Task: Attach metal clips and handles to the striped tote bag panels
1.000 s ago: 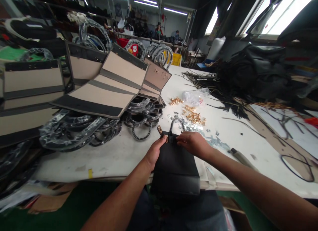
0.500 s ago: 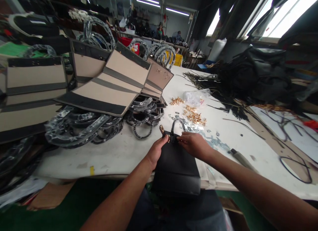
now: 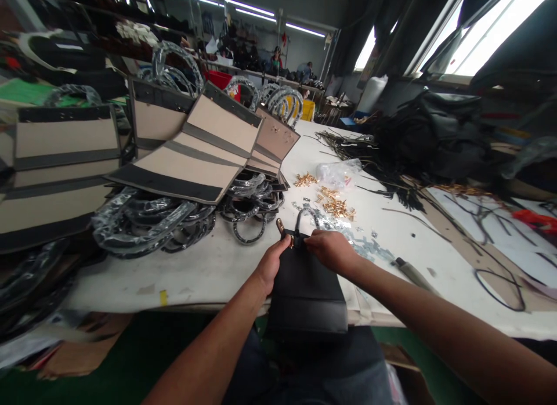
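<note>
A black bag panel (image 3: 310, 289) lies over the table's front edge, its lower end hanging toward my lap. At its far end are a plastic-wrapped handle (image 3: 306, 212) and a strap tip with gold-coloured metal (image 3: 279, 224). My left hand (image 3: 272, 263) grips the panel's left edge, thumb on top beside a gold fitting (image 3: 292, 241). My right hand (image 3: 333, 249) is closed at the handle's base on the right, fingertips pressed together there. Whether a small part sits between those fingertips is hidden.
Beige-lined panels (image 3: 187, 149) with wrapped handles are piled at the left. Gold fittings (image 3: 337, 206), flat silvery metal pieces (image 3: 368, 245) and a clear plastic bag (image 3: 339, 173) lie beyond my hands. A grey-handled tool (image 3: 411, 271) rests at the right, near black strips (image 3: 391, 187).
The camera view has shifted slightly, so the surroundings sit a little differently. Both hands keep their places on the black panel, with hardly any movement of the right fingers.
</note>
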The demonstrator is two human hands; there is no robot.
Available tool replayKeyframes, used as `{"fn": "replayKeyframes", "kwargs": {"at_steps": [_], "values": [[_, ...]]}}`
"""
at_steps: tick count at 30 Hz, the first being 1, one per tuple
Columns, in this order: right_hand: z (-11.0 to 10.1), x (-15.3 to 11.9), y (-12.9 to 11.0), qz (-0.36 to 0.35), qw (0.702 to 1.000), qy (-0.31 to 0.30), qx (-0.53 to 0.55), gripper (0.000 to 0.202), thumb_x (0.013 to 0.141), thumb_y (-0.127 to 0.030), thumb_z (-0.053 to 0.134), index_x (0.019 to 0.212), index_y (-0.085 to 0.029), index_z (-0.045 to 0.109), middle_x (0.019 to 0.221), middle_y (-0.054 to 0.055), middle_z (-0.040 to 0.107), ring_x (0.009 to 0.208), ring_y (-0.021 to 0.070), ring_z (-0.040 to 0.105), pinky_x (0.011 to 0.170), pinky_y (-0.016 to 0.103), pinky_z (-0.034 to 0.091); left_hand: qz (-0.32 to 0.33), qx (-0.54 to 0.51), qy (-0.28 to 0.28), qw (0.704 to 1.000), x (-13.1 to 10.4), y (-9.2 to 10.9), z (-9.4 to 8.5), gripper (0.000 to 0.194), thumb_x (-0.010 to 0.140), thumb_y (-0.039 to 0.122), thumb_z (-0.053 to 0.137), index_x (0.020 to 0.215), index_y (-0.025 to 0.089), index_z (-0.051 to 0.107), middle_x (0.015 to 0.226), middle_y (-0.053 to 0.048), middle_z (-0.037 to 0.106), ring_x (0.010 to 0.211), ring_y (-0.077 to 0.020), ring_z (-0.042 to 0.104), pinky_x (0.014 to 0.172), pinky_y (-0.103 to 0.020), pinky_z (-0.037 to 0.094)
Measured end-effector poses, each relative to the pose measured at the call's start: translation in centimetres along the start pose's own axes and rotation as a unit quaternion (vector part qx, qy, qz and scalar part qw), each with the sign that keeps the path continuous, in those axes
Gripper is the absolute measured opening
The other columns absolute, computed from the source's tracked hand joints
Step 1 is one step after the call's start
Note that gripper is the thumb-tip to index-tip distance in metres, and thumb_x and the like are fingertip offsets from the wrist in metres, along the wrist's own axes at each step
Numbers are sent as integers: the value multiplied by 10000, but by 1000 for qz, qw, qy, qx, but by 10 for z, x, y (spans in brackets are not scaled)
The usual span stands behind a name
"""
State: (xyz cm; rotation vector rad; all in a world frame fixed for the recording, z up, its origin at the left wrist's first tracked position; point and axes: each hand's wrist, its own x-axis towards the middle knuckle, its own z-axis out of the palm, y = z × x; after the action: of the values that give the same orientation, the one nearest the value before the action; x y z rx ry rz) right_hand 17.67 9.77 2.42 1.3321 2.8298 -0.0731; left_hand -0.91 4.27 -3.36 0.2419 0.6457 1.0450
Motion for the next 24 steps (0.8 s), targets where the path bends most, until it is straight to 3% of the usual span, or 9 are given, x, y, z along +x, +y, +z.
{"fn": "replayKeyframes", "kwargs": {"at_steps": [5, 9, 24], "values": [[-10, -3, 2, -33, 999, -18, 11, 198, 950, -130, 602, 994, -241, 761, 990, 45, 725, 866, 189, 697, 688, 251, 418, -44, -7, -22, 999, -5, 1, 4, 520, 947, 516, 640, 1254, 105, 721, 966, -155, 812, 963, -345, 782, 934, -454, 614], [-13, -8, 4, -64, 997, -36, -4, 269, 942, -83, 564, 1074, -229, 748, 1034, 67, 721, 869, 196, 702, 705, 256, 438, -34, -1, -19, 999, -3, 0, 1, 517, 940, 504, 663, 1273, 111, 709, 1000, -153, 811, 960, -331, 785, 943, -437, 611], [-13, -6, 0, -75, 994, -33, -71, 296, 992, -148, 511, 1176, -202, 736, 1011, 92, 703, 809, 195, 677, 655, 277, 413, -93, -23, -38, 995, -6, 1, -2, 562, 919, 577, 645, 1261, 137, 719, 1028, -151, 808, 1046, -379, 759, 995, -516, 584]]}}
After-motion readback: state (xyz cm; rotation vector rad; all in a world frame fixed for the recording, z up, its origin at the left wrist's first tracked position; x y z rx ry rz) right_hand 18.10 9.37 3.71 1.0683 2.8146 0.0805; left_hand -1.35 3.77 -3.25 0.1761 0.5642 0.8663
